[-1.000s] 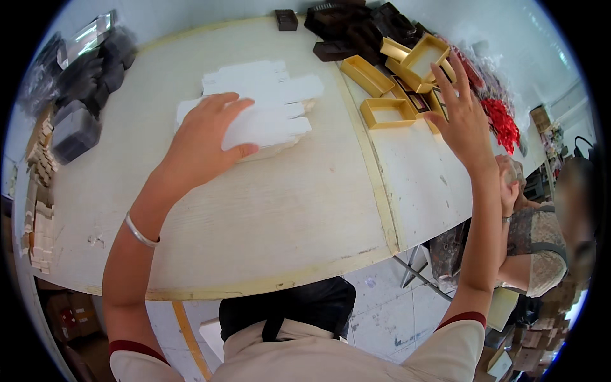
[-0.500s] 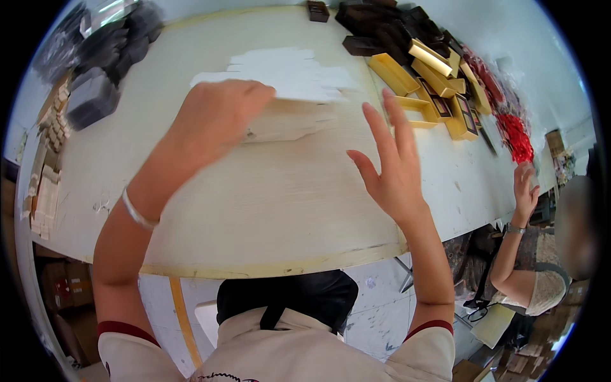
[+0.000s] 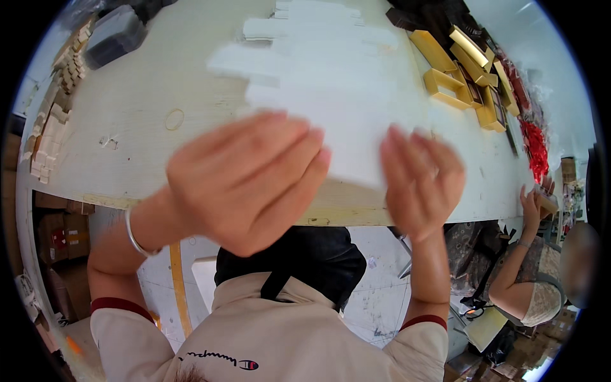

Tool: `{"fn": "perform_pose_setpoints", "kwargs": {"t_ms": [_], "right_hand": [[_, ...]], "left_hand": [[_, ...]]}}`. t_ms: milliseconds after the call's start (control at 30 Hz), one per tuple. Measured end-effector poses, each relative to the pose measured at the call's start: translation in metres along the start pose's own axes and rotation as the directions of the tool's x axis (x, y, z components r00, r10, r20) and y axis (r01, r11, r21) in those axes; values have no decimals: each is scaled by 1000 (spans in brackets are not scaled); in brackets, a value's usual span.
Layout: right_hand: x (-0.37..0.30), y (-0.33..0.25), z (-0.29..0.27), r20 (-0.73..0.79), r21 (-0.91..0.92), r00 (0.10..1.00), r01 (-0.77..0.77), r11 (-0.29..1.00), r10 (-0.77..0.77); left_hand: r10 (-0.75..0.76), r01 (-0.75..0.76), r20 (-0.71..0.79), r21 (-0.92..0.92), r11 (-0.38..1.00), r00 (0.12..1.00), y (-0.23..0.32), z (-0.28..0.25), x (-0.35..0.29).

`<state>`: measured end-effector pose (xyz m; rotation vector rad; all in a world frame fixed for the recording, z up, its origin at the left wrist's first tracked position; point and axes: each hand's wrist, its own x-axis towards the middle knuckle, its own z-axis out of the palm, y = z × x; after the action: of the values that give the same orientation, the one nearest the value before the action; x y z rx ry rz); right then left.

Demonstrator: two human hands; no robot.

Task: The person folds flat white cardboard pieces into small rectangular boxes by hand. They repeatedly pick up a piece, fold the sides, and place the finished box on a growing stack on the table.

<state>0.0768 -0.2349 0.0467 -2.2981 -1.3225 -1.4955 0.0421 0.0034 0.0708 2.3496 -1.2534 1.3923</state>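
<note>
White flat pieces (image 3: 299, 28), like paper or thin card, lie overlapped in a ragged spread on the pale table. At the near side of that spread, a white sheet (image 3: 356, 143) reaches between my two hands. My left hand (image 3: 248, 181) has its fingers pressed together, their tips at the sheet's left edge. On the right edge, my right hand (image 3: 423, 184) is closed with its fingers bent. Both hands are blurred, and my left thumb is hidden. Where the sheet ends and the spread begins is too smeared to make out.
Gold boxes (image 3: 445, 89) are heaped at the far right, beside dark boxes (image 3: 439, 16) and red strands (image 3: 534, 149). Grey plastic-like blocks (image 3: 114, 38) stand far left; pale small pieces (image 3: 51, 146) line the left edge. A co-worker's hand (image 3: 529, 204) holds something at right.
Both my hands have come nearer to me, and the right one has gone from spread fingers to bent ones. The view has shifted, so the table's things sit higher.
</note>
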Motion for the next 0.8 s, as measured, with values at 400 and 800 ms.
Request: {"fn": "perform_pose_setpoints", "kwargs": {"t_ms": [400, 800], "right_hand": [[6, 56, 107, 472, 393, 828, -505, 769, 302], [39, 80, 98, 787, 309, 601, -580, 754, 141]], "left_hand": [[-523, 868, 733, -188, 459, 435, -100, 104, 10], [-371, 660, 721, -158, 734, 585, -94, 93, -2]]}}
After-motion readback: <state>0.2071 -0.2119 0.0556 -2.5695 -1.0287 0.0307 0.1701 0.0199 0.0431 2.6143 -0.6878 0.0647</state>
